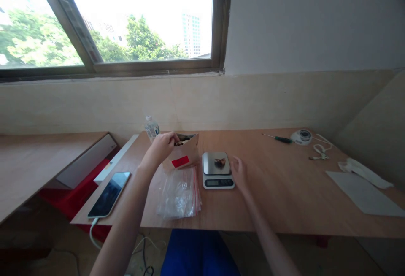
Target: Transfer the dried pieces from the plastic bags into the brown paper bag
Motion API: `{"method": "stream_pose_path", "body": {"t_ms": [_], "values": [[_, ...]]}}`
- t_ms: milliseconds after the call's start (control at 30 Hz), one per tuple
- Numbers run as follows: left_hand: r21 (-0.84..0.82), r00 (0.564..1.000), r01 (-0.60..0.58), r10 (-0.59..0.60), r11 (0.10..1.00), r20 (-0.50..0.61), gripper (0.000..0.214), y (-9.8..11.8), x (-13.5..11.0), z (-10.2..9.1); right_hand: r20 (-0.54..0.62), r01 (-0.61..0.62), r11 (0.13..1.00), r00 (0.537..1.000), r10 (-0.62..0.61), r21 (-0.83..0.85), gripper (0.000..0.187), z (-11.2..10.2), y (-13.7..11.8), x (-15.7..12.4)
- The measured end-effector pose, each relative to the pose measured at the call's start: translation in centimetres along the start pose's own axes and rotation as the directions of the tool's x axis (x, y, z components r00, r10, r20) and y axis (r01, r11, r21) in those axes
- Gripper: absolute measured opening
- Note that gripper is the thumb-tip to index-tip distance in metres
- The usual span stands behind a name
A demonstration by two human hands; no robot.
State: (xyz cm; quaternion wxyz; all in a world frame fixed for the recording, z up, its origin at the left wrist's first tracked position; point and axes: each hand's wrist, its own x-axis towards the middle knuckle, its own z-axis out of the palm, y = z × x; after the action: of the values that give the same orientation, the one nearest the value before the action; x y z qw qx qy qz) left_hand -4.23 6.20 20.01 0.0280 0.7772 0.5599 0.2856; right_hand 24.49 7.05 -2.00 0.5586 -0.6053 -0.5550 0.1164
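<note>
My left hand is at the mouth of a brown paper bag with a red label. Its fingers are curled together and their tips are hidden at the opening, where small pale and dark pieces show. To the right lies a kitchen scale with a steel plate and a dark display strip. A small clump of dark brown, dried-looking pieces rests on the plate. My right hand is beside the scale's right edge, fingers loosely apart and holding nothing. Clear zip bags with red seal lines lie in front of the paper bag.
A phone with a white cable lies at the table's left edge. Behind the paper bag stands a plastic bottle. Toward the back right are a screwdriver and a white dome camera; a grey sheet lies at far right.
</note>
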Motion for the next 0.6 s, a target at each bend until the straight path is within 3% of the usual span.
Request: {"method": "stream_pose_path", "body": {"t_ms": [67,267,533,567,600], "values": [[0.029,0.988,-0.008,0.003,1.0,0.155,0.035,-0.8,0.7,0.3,-0.066,-0.065,0.997,0.996,0.067,0.029,0.032,-0.9,1.2,-1.2],[0.153,0.93,-0.035,-0.024,0.988,0.366,0.031,-1.5,3.1,0.5,-0.209,-0.263,0.949,0.932,0.297,0.177,0.028,-2.5,2.6,-2.6],[0.134,0.748,-0.02,-0.073,0.991,0.659,0.033,-1.3,5.7,0.7,-0.216,-0.29,0.946,0.924,0.317,0.147,0.027,-2.4,1.7,-2.2],[0.139,0.741,-0.02,-0.078,0.99,0.667,0.032,-1.2,5.7,0.8,-0.213,-0.292,0.946,0.924,0.317,0.141,0.027,-2.4,1.6,-2.2],[0.133,0.772,-0.016,-0.073,0.991,0.632,0.031,-1.2,5.7,0.9,-0.209,-0.293,0.946,0.925,0.316,0.136,0.027,-2.4,1.5,-2.3]]}}
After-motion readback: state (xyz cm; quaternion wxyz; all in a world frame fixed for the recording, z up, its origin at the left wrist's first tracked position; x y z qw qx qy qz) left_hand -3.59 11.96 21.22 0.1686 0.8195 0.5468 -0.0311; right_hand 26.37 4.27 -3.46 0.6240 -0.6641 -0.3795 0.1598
